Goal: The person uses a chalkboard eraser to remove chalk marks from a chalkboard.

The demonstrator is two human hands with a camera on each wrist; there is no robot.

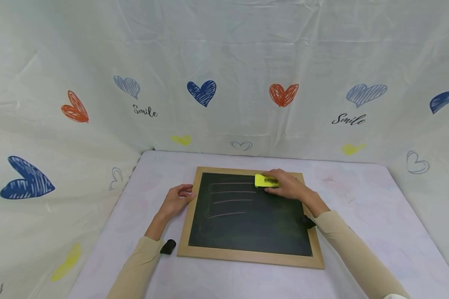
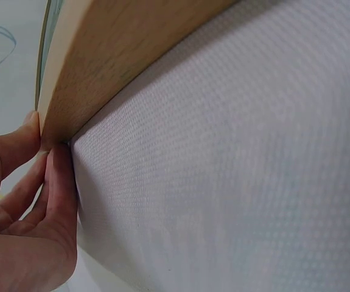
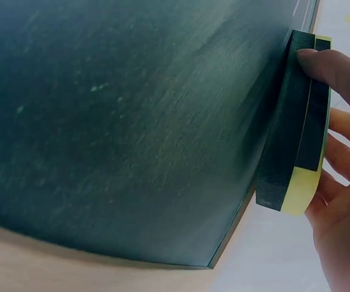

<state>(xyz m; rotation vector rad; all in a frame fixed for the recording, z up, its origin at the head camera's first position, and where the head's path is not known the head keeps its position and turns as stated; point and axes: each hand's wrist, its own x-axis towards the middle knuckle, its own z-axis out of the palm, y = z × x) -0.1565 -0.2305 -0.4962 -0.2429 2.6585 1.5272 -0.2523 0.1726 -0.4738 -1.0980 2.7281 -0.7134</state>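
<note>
A chalkboard (image 1: 247, 232) in a light wooden frame lies on the table, slightly turned. Several thin pinkish chalk lines (image 1: 232, 192) run across its upper left part. At the left edge my left hand (image 1: 175, 201) pinches the wooden frame (image 2: 95, 67), thumb on one face and fingers against the lower edge in the left wrist view. My right hand (image 1: 287, 185) grips a yellow board eraser (image 1: 262, 181) near the top edge, at the right ends of the lines. Its dark felt (image 3: 284, 115) faces the board in the right wrist view, where pale smears show on the surface.
Black straps or bands show at both wrists, one at the left sleeve (image 1: 140, 261), one at the right sleeve (image 1: 344, 236). The pale table (image 1: 359, 199) is backed by a white curtain (image 1: 243, 50) printed with hearts and the word Smile.
</note>
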